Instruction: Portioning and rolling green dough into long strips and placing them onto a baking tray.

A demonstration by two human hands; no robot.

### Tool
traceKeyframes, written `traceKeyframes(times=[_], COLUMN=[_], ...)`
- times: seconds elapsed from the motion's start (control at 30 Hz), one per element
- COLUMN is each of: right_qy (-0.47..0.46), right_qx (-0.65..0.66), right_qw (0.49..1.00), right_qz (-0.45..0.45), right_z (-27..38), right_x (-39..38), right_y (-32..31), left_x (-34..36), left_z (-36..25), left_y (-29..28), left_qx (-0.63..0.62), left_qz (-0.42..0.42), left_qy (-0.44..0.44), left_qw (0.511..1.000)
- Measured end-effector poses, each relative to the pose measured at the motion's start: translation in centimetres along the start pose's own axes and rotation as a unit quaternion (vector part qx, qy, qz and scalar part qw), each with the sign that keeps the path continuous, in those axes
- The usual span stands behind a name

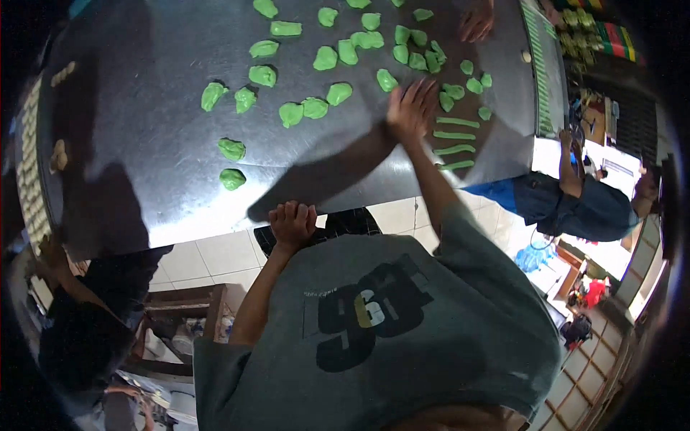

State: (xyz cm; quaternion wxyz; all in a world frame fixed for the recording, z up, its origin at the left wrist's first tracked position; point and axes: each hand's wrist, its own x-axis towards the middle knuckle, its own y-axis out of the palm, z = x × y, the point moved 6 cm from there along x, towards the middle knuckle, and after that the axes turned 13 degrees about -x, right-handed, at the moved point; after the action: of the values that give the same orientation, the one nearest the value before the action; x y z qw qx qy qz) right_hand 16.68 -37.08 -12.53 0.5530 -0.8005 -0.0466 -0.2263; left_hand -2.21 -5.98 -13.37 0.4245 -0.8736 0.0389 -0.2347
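Note:
My right hand [411, 113] lies on the metal table [172, 129] with fingers stretched forward. Just beyond its fingertips, to the left, is a green dough lump [387, 80]. To its right lie several thin green dough strips [457, 135], roughly parallel. Whether dough is under the palm is hidden. My left hand [292, 225] is at the near table edge, fingers curled in; the inside of the hand does not show. Several flattened green dough pieces are spread over the table, among them one lump [232, 179] at the near left and a cluster [417, 50] beyond my right hand.
Another person's hand [477, 21] is at the far right of the table. A tray of green strips [535, 72] borders the right side; a tray of pale dough pieces [30, 165] borders the left. People stand at left [86, 309] and right [575, 208].

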Motion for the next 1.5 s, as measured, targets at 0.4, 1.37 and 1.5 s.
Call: traceKeyframes(times=[0.4,1.37,1.5], right_qy=[0.113,-0.094,-0.059], right_qx=[0.118,0.423,0.179], right_qw=[0.985,0.883,0.978], right_qz=[-0.047,0.180,0.094], right_z=[-3.3,0.2,1.6], right_x=[4.7,-20.3,-11.8], right_y=[3.2,-11.6,-6.1], left_x=[0.9,4.1,11.3], left_z=[-0.5,-5.8,-4.1], left_y=[0.0,5.2,6.7], left_qx=[-0.026,-0.160,-0.020], left_qz=[0.046,0.350,0.221], left_qy=[-0.016,0.027,0.032], left_qw=[0.998,0.923,0.975])
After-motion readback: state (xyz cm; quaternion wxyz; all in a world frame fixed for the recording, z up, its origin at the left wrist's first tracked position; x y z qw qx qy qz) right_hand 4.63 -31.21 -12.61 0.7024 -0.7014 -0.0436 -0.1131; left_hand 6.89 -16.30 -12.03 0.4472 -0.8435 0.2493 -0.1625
